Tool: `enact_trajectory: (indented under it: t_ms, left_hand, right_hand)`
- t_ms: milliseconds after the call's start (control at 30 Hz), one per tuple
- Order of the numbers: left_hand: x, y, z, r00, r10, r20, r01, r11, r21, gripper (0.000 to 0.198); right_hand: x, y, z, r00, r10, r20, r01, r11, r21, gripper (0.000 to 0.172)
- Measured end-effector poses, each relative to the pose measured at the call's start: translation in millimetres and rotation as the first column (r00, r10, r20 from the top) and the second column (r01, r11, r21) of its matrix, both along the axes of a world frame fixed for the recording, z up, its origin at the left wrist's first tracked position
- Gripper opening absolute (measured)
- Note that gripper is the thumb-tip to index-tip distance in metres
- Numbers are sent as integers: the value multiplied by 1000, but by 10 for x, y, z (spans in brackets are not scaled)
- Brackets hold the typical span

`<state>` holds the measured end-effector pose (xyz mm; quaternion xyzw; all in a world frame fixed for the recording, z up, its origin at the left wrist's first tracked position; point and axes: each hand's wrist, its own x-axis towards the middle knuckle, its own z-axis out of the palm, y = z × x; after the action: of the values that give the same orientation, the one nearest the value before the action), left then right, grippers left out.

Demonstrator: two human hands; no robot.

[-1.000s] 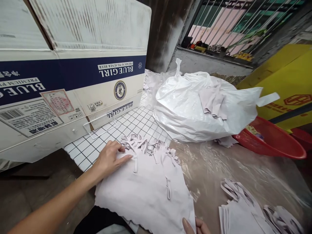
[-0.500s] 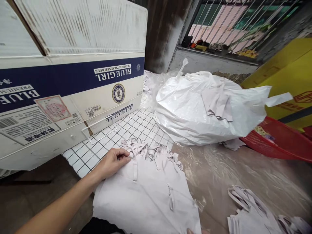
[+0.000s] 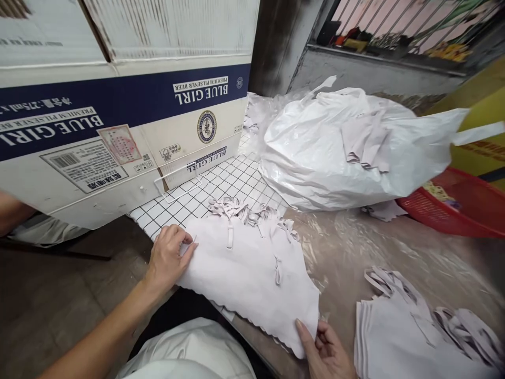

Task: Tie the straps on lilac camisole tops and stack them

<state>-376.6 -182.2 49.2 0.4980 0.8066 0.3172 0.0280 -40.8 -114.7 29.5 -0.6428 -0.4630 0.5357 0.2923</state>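
Pale lilac-grey fabric pieces with scalloped lower edges and thin straps lie at the table's front edge. My left hand pinches their left corner between thumb and fingers. At the lower right corner, my right hand grips the fabric, thumb on top and fingers curled beneath. Bunched strap loops lie along the far edge of these pieces. A second stack of similar fabric pieces sits to the right of my right hand.
An upside-down printed beer carton stands at the left on a white grid-patterned sheet. Behind the fabric lies a full white plastic bag, with a red basket to its right. Part of another person's arm shows at far left.
My left hand has shifted from the strap end to the fabric's left corner. My right hand has come into view gripping the lower right corner. The view has tilted downward.
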Motion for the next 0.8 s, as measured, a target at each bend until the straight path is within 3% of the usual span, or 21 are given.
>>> enact_trajectory:
  t_ms: [233,333,433,567,667,800]
  left_hand:
    - [81,-136,35,996,-87,0,87,996,22,22]
    - [69,-188,35,999,20,49,-16,997,-76,26]
    - [105,-202,29,993,104,56,-91,975,-204,37]
    - [207,-222,34,1000,-9,24,12,993,-116,34]
    - [253,-224,71,997,46,57,-40,994,-102,35]
    - [238,-276,156,979,115,170,-67,962,-266,43]
  right_hand:
    - [-103,-208,73,997,57,61,-69,972,226,45]
    - [-44,-233,135,992,91,90,-113,955,275,43]
    - [39,-212,186,987,126,102,-151,942,301,39]
    - [75,-160,139,979,183,86,-200,937,285,35]
    - [58,-124,38,974,209,82,-224,934,280,36]
    - [48,-123,-7,974,214,77,-227,932,283,37]
